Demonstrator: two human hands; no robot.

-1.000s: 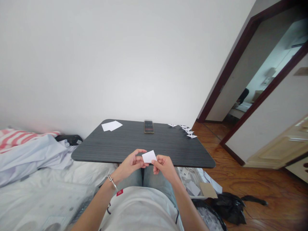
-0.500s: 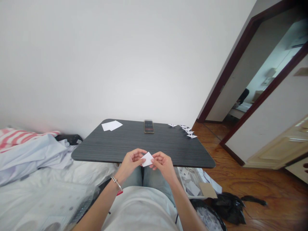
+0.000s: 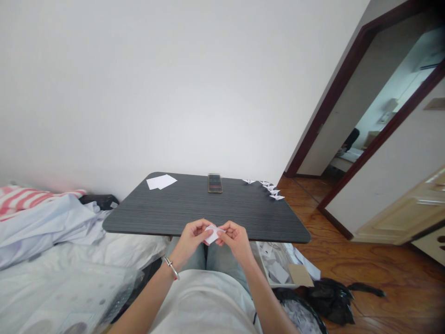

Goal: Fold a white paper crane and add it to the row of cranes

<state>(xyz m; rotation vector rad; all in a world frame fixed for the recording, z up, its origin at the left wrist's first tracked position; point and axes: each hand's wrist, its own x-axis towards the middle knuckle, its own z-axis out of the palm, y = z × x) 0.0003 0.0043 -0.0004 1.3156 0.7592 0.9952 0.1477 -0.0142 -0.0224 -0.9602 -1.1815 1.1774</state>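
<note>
Since half a second ago, the white paper (image 3: 211, 237) has changed most: one corner stood up as a peak between the fingertips, and now that peak has gone and the upper outline dips in the middle. Both hands have barely shifted.

From my remote seat I see the left hand (image 3: 193, 236) drawn into a pinch, thumb on the near face of the paper, fingers curled behind it. The right hand (image 3: 237, 239) mirrors it, thumb and fingers nearly together on the opposite side. So the paper sits between them, to the right of the left hand and to the left of the right; both touch it, and neither is nearer. That centred grip is, I judge, the relation that counts. I make out no clear long axis, since the thumbs cover part of it; what shows spreads a little wider from hand to hand.

It looks plain, small and folded, with faint shading, though I can't count the layers. In my view it lines up with the near edge of the dark counter (image 3: 194, 206); I can't tell whether it touches. Farther out lie a phone (image 3: 215, 183), loose white sheets (image 3: 162, 181) to the left and small folded paper birds (image 3: 277, 197) to the right.
</note>
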